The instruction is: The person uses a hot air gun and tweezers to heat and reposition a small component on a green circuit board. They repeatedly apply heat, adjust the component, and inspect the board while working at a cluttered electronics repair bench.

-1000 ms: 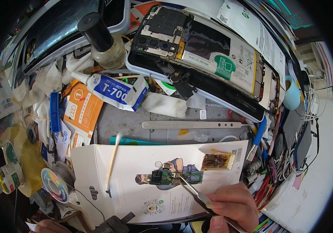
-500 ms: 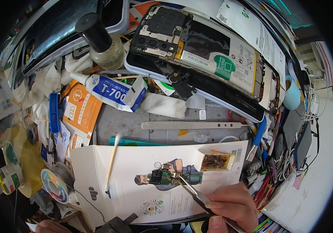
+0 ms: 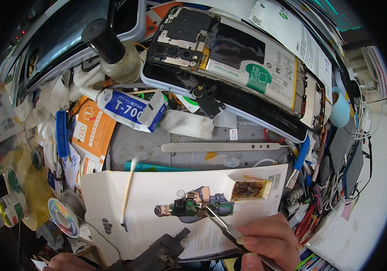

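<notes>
A small green circuit board lies on a white printed card folder. My right hand is closed around metal tweezers, their tips touching the board's right half. At the lower left edge, my left hand shows only in part, curled at the rear of a dark hot-air gun; its grip is mostly cut off by the frame. The gun's nozzle points up toward the board, stopping short of it. A cotton swab rests on the card's left side, and a small open tray of brown flux sits on its right.
Beyond the card lie a flat metal tool, a blue-and-white glue tube, a black-capped bottle and an opened phone. A solder spool stands left; cables and tools crowd the right.
The hot-air gun has come up and right, further into view and nearer the board. My left hand has shifted slightly right. My right hand keeps the tweezers on the board.
</notes>
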Demonstrator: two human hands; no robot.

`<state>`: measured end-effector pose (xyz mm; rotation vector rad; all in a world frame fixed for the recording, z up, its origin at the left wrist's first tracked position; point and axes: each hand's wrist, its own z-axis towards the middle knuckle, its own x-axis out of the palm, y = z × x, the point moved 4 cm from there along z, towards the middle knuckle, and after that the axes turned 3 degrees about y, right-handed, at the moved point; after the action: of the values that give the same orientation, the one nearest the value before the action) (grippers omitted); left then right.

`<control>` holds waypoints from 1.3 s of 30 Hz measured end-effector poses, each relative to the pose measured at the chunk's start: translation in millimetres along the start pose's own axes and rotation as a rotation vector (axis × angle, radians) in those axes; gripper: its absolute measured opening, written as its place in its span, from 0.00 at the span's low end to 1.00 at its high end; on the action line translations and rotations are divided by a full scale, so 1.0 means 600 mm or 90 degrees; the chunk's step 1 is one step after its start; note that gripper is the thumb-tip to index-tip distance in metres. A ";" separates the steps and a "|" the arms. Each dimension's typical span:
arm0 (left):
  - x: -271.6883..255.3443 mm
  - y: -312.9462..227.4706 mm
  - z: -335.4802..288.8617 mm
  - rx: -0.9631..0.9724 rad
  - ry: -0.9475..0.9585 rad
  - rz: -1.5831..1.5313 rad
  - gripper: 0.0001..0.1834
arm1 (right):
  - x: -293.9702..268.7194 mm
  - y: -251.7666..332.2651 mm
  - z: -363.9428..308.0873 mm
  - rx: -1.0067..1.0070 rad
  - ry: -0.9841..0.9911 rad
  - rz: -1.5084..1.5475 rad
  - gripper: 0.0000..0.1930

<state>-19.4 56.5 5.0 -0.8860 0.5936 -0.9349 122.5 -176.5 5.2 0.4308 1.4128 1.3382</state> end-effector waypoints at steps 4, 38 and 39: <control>0.009 0.001 0.002 -0.009 0.001 0.009 0.24 | 0.000 0.000 -0.001 0.000 -0.002 0.008 0.08; -0.012 -0.011 -0.006 -0.043 0.033 0.024 0.20 | 0.001 0.000 -0.001 0.004 0.006 -0.004 0.08; -0.012 -0.011 -0.005 -0.047 0.040 0.026 0.20 | 0.001 0.000 -0.001 0.004 0.006 -0.005 0.08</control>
<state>-28.2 59.8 9.2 -0.9101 0.7019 -0.9109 122.0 -176.5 5.0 0.4227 1.4253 1.3311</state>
